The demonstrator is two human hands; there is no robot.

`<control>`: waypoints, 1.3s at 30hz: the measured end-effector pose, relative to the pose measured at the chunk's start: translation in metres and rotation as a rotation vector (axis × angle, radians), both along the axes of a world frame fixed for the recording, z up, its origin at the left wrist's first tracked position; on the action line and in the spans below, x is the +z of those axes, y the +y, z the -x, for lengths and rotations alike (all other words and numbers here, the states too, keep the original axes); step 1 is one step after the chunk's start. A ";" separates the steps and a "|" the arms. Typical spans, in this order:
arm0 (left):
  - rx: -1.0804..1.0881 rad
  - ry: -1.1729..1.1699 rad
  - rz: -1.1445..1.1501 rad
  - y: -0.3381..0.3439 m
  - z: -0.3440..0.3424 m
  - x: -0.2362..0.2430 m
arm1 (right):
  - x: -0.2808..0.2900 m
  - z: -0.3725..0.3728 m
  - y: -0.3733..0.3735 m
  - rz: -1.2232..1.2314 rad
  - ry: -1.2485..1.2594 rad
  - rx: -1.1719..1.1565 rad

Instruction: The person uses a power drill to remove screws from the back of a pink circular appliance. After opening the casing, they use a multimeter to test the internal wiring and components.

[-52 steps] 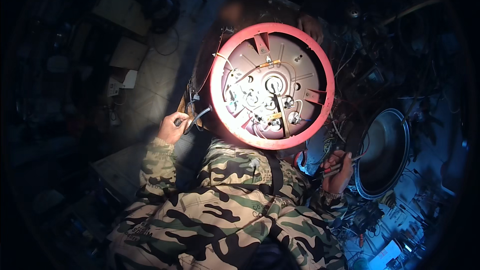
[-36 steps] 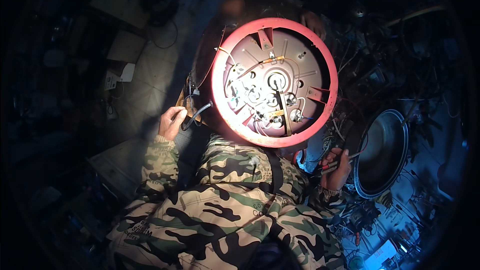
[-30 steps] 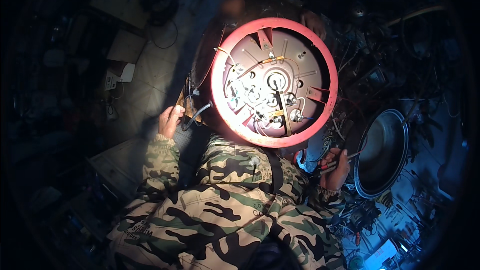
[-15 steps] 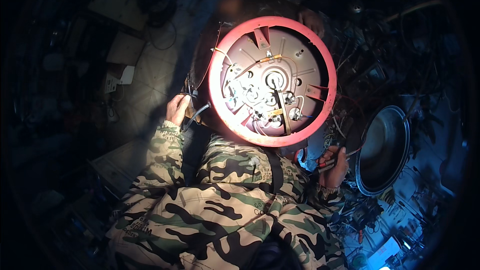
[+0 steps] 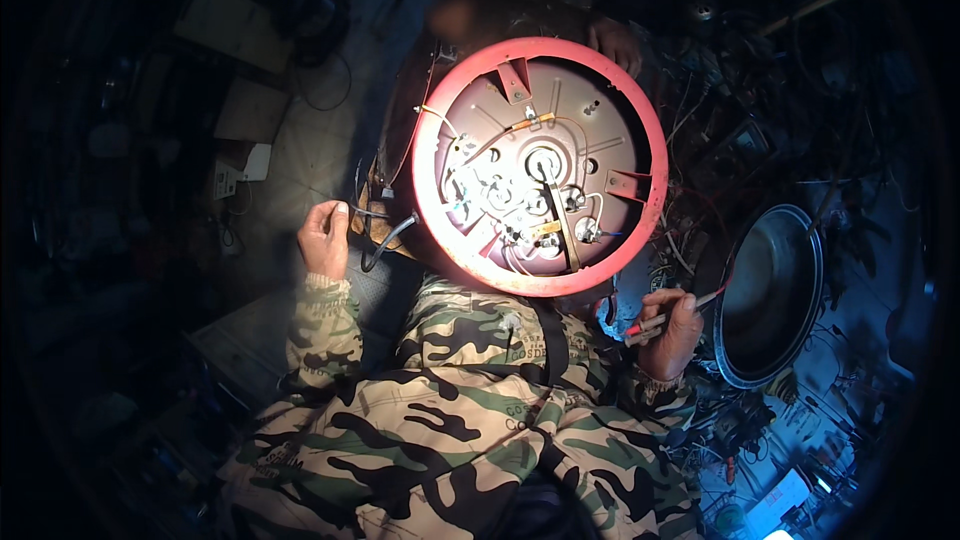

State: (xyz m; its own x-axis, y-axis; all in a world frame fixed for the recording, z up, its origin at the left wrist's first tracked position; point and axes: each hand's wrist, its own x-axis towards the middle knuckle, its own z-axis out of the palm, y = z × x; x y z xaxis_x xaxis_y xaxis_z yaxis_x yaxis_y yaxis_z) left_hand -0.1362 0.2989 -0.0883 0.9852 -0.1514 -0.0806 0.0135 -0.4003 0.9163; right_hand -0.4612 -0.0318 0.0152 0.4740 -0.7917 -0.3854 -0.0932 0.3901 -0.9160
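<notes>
A round appliance base with a red rim (image 5: 540,284) lies in front of me, its metal underside facing up under a bright light. Wires, terminals and brackets show inside it. To its left, my left hand (image 5: 325,240) has thumb and fingers pinched together on what looks like a thin dark wire (image 5: 370,213). A thicker grey cord (image 5: 395,232) loops beside the rim, apart from that hand. At the lower right, my right hand (image 5: 668,336) is closed around slim pen-like probes (image 5: 650,324) with red parts; the exact kind is hard to make out.
A large dark round pot (image 5: 765,295) with a pale metal rim stands tilted at the right. Another person's hand (image 5: 615,43) rests by the far edge of the appliance base. Tangled cables and tools crowd the right side; boxes (image 5: 250,100) lie at the left.
My left hand has moved left and slightly down, away from the small dark connector beside the rim. My right hand has turned a little, still closed on the probes. The view has shifted slightly.
</notes>
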 end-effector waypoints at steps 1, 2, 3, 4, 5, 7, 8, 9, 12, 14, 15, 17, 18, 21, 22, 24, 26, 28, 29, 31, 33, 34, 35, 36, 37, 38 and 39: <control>-0.048 0.040 0.044 -0.009 0.004 0.025 | 0.009 -0.013 0.003 0.030 -0.111 0.082; -0.133 0.064 0.102 -0.028 0.014 0.057 | 0.013 -0.026 0.007 0.091 -0.088 0.160; -0.224 0.079 0.156 -0.052 0.027 0.088 | 0.015 -0.036 0.012 0.152 -0.073 0.234; -0.360 0.092 0.167 -0.069 0.038 0.109 | 0.019 -0.046 0.017 0.211 -0.054 0.307; -0.486 0.141 0.188 -0.083 0.049 0.122 | 0.028 -0.058 0.024 0.122 -0.024 0.365; -0.755 0.103 0.177 -0.102 0.069 0.139 | 0.023 -0.071 0.039 0.008 -0.055 0.470; -0.881 0.033 0.150 -0.113 0.077 0.144 | 0.026 -0.085 0.052 0.046 -0.170 0.436; -0.942 0.112 0.166 -0.123 0.084 0.152 | 0.023 -0.087 0.053 0.103 -0.172 0.523; -0.994 0.185 0.140 -0.130 0.097 0.152 | 0.017 -0.090 0.062 0.248 -0.210 0.645; -1.013 0.178 0.156 -0.127 0.099 0.143 | 0.029 -0.093 0.058 0.381 -0.130 0.742; -1.031 0.198 0.140 -0.125 0.099 0.142 | 0.026 -0.090 0.060 0.376 -0.122 0.746; -1.078 0.176 0.119 -0.124 0.099 0.143 | 0.022 -0.087 0.063 0.371 -0.108 0.755; -1.065 0.169 0.096 -0.124 0.099 0.145 | 0.021 -0.087 0.064 0.372 -0.107 0.765; -1.013 0.078 0.001 -0.123 0.097 0.153 | 0.024 -0.089 0.059 0.462 -0.109 0.809; -0.989 0.004 -0.035 -0.121 0.094 0.154 | 0.026 -0.089 0.056 0.512 -0.105 0.826; -0.892 -0.160 -0.098 -0.119 0.088 0.157 | 0.022 -0.084 0.054 0.488 -0.065 0.816; -0.777 -0.158 -0.105 -0.114 0.078 0.157 | 0.028 -0.080 0.050 0.356 -0.093 0.736; -0.717 -0.115 -0.185 -0.110 0.065 0.159 | 0.028 -0.079 0.041 0.397 -0.187 0.679; -0.684 -0.169 -0.203 -0.110 0.059 0.157 | 0.028 -0.079 0.040 0.356 -0.218 0.634; -0.626 -0.219 -0.214 -0.109 0.047 0.150 | 0.030 -0.086 0.037 0.393 -0.257 0.597; -0.634 -0.255 -0.180 -0.114 0.027 0.149 | 0.031 -0.093 0.037 0.508 -0.199 0.598; -0.623 -0.282 -0.167 -0.119 0.018 0.146 | 0.032 -0.099 0.037 0.563 -0.180 0.582; -0.608 -0.318 -0.126 -0.125 0.009 0.141 | 0.033 -0.104 0.038 0.589 -0.154 0.588; -0.592 -0.354 -0.084 -0.132 0.002 0.138 | 0.034 -0.109 0.038 0.614 -0.127 0.594; -0.579 -0.384 -0.081 -0.137 -0.004 0.138 | 0.035 -0.114 0.038 0.642 -0.099 0.599; -0.592 -0.427 -0.103 -0.140 -0.011 0.139 | 0.031 -0.118 0.038 0.700 -0.134 0.596; -0.585 -0.395 -0.070 -0.142 -0.016 0.135 | 0.033 -0.119 0.037 0.702 -0.143 0.593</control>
